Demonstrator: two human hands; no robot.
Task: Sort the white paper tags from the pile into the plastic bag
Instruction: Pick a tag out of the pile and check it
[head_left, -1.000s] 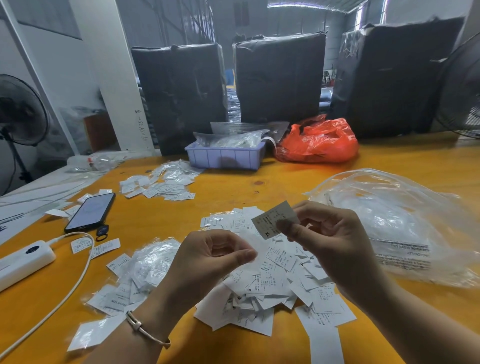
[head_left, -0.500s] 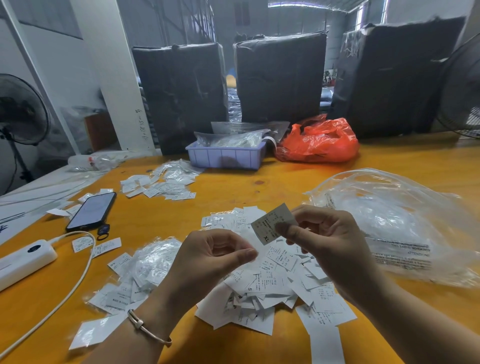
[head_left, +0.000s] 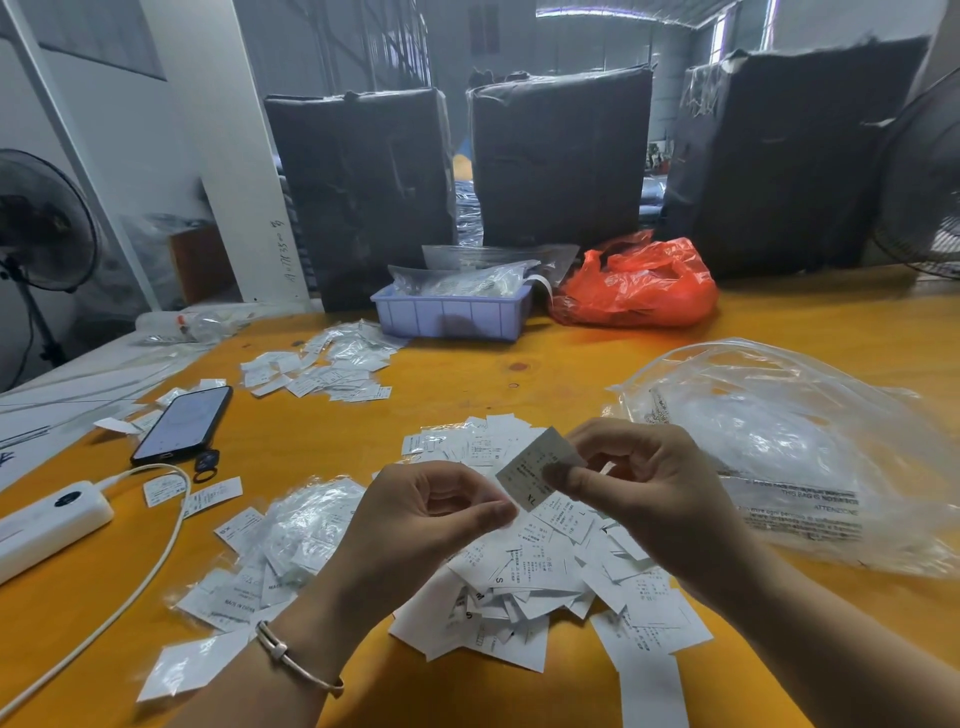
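Orange table (head_left: 675, 364) fills the view. Three big black wrapped bales (head_left: 561, 156) stand along its far edge, with a fan (head_left: 41, 223) off the left side and another fan (head_left: 924, 182) at the right edge. Large clear plastic bag (head_left: 810, 447) lies crumpled on the table's right side, printed warning text facing the camera, just right of the right hand. Red plastic bag (head_left: 639, 286) sits at the far side, beside a lavender tray (head_left: 452, 314) holding clear packets.

Main pile of white paper tags (head_left: 524, 582) lies centre-near, under and between both hands, some tags marked S, L. A second, smaller scatter of tags (head_left: 322, 369) lies farther back left, near the tray. More tags in small clear sleeves (head_left: 291, 535) lie left of the left hand.

White power bank (head_left: 47, 514) sits at the near left with a white cable (head_left: 156, 545) looping from it. Black phone (head_left: 182, 426) lies screen up behind it, a small dark ring-shaped item (head_left: 206, 462) just by its near end.

Right hand (head_left: 644, 493) is raised over the pile, thumb and fingers pinching one tag (head_left: 535, 475) marked XL, tilted. Left hand (head_left: 415, 525) is raised beside it, fingers curled, thumb tip near the tag's lower corner; contact cannot tell, nothing visibly held. Thin bracelet (head_left: 296, 660) on the left wrist.
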